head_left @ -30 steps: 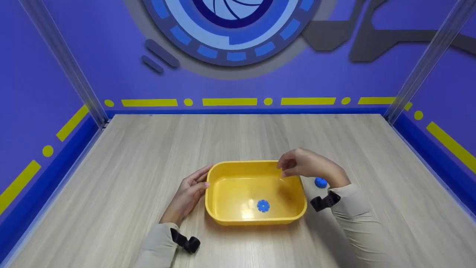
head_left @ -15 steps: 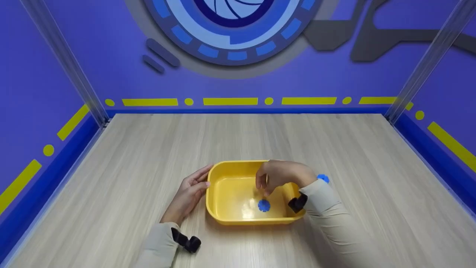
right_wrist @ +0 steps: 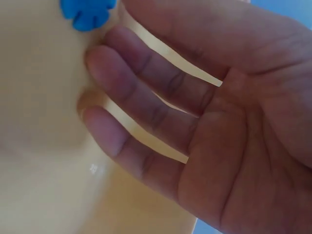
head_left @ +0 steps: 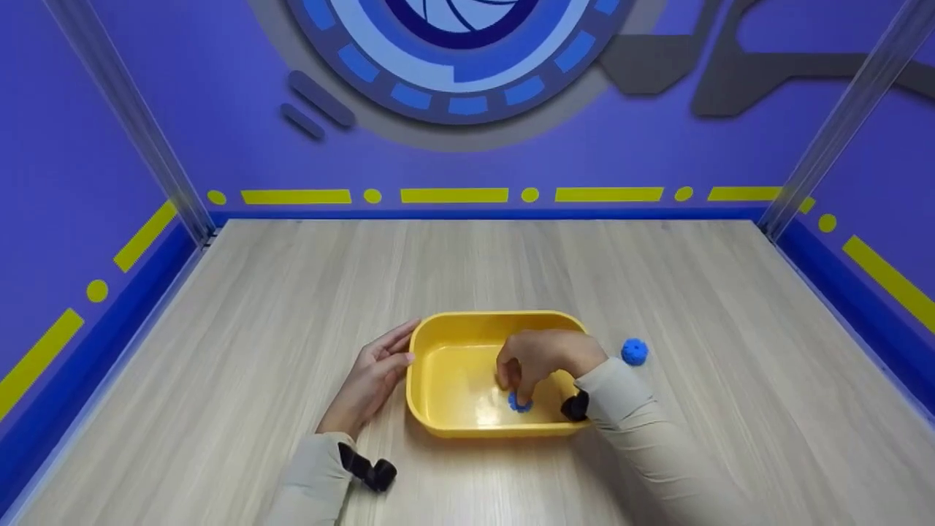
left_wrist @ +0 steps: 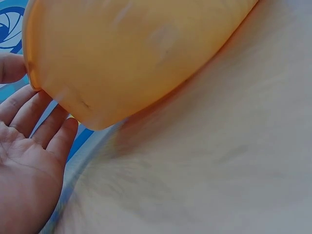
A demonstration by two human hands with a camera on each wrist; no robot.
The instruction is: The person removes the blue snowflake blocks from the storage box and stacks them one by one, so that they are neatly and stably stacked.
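Note:
In the head view, a yellow plastic bin (head_left: 467, 431) stands on the table. My left hand (head_left: 370, 381) rests at the bin's left end, its nearly straight fingers against the outer wall and the thumb at the rim; the left wrist view shows this too. My right hand (head_left: 544, 358) reaches down inside the bin with bent fingers. Beneath its thumb lies a blue flower-shaped disc (head_left: 520, 404), partly covered. The right wrist view shows the disc (right_wrist: 88, 13) just beyond the fingertips. Contact with it is hard to tell.
Another blue notched piece (head_left: 635, 351), perhaps several discs joined into a ball, lies on the wooden table (head_left: 329, 277) right of the bin. Blue printed panels (head_left: 467, 168) enclose the table at the back and sides.
My right hand has moved left and down from the bin's right rim to the disc on its floor. The blue piece on the table shows fully again. My left hand stays put.

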